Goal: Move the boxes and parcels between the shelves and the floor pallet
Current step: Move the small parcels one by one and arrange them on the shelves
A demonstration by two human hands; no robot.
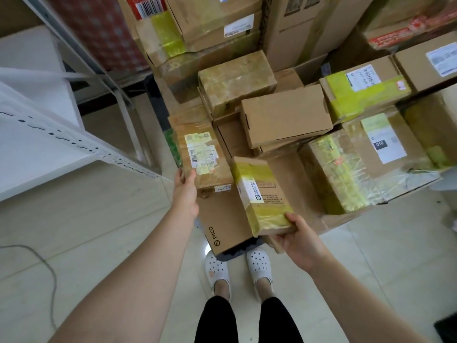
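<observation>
A thin grey cable (48, 266) curves over the pale glossy floor tiles (103, 233) at far left. Two white perforated clogs (216, 271) stand side by side on them, black trouser legs (217, 320) above. A dark object (448, 328) shows its corner bottom right

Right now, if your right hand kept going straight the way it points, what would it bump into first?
Probably the labelled box held by the left hand. The right hand grips a yellow-taped box, and that box would touch it first, though depth is unclear.
</observation>
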